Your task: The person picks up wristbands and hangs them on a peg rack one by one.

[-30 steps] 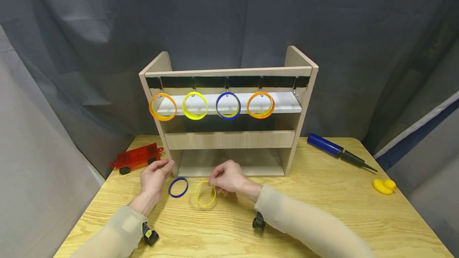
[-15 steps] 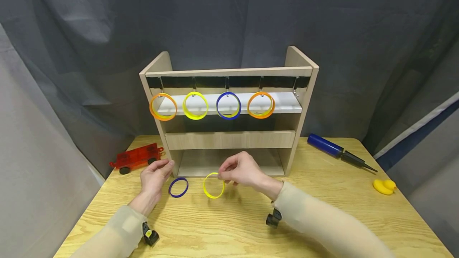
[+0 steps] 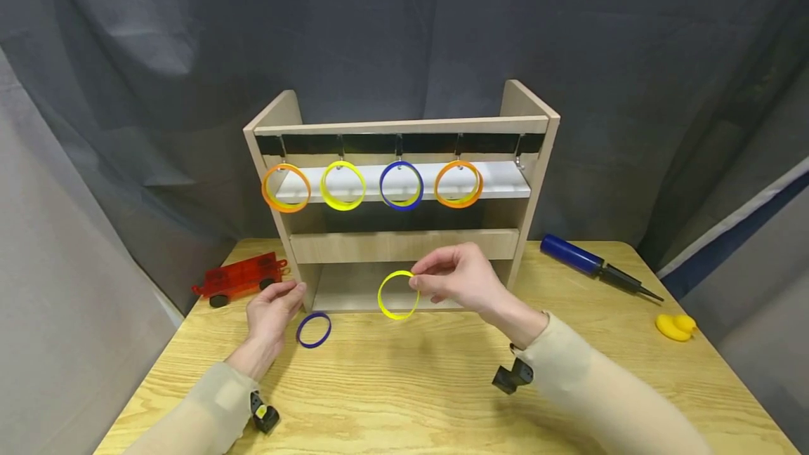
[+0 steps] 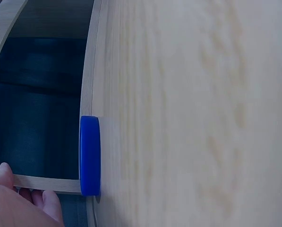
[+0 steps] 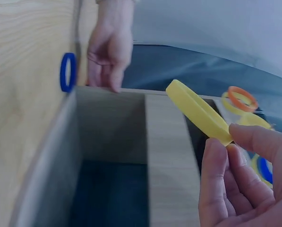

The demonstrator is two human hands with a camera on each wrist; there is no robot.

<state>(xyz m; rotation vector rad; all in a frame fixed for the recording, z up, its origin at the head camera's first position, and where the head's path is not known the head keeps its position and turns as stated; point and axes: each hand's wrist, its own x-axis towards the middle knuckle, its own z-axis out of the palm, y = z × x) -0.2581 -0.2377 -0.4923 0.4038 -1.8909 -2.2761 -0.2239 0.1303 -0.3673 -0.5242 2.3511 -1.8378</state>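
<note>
My right hand (image 3: pixel 464 279) pinches a yellow ring (image 3: pixel 381 298) by its upper right edge, between thumb and fingertips. The ring is raised off the table in front of the rack's lowest opening. Down at the rack's lower left corner, my left hand (image 3: pixel 272 314) grips the edge of the side panel (image 4: pixel 48 183), thumb and fingers on either side of it. A blue ring (image 3: pixel 299 338) lies flat on the table just right of that hand. From the wooden rack (image 3: pixel 404 247) hang an orange ring (image 3: pixel 264 188), a yellow-green ring (image 3: pixel 324 188), a blue ring (image 3: pixel 382 188) and a second orange ring (image 3: pixel 438 187).
At the rack's right end a metal hook (image 3: pixel 518 158) holds no ring. A red toy wagon (image 3: pixel 237 278) stands left of the rack. To the right lie a blue hand pump (image 3: pixel 571 255) and a yellow rubber duck (image 3: pixel 673 328). Dark curtain (image 3: pixel 404 20) hangs behind.
My right hand has lifted the yellow ring from the table, up and to the right. The left hand stays at the side panel, and the blue ring on the table has not moved.
</note>
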